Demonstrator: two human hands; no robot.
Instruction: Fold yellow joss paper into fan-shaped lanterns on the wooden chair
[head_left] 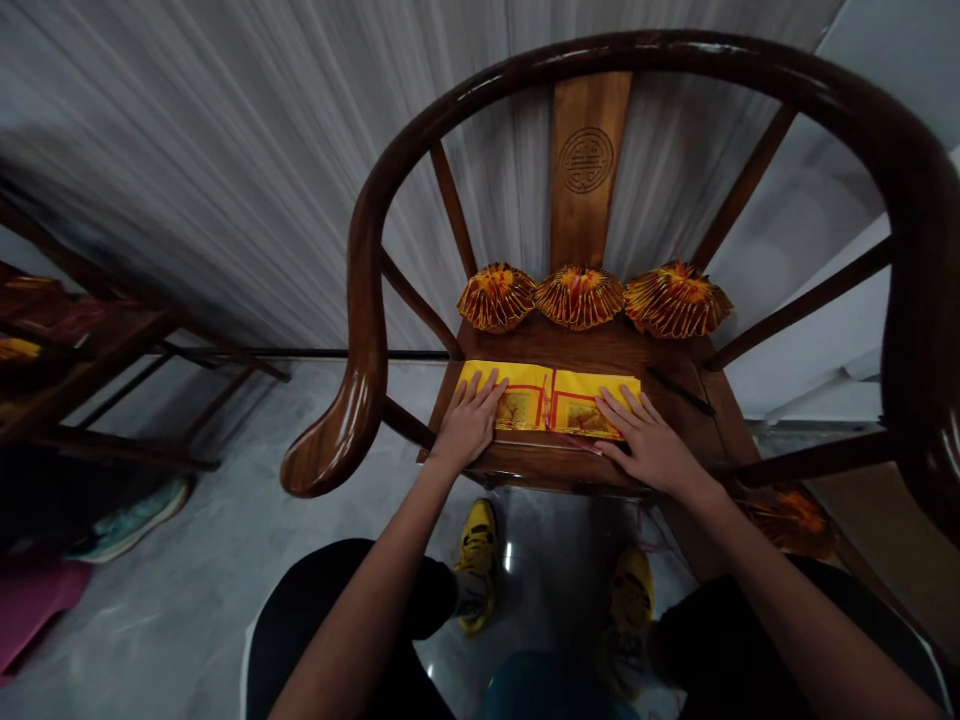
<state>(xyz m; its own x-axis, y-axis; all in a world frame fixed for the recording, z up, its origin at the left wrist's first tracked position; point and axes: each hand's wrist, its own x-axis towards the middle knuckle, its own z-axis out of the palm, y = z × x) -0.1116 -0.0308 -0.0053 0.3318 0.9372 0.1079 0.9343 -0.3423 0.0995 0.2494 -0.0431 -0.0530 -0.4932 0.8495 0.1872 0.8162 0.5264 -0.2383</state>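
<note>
Yellow joss paper (574, 385) with red borders and gold squares lies flat across the wooden chair seat (555, 345). A thin red string (547, 402) crosses its middle. My left hand (471, 420) rests on the left end of the paper, fingers spread. On the right end lies my right hand (645, 440), its fingers also stretched out and flat. Behind the paper, three pleated paper fans (579, 297) in gold and orange stand in a row along the seat back. A dark thin stick (681, 390) lies on the seat right of the paper.
The chair's curved armrest (367, 300) rises around the seat. Another pleated bundle (795, 520) lies low at the right, near a cardboard box (877, 530). At the left stand another wooden chair (142, 340) and a person's shoe (139, 520).
</note>
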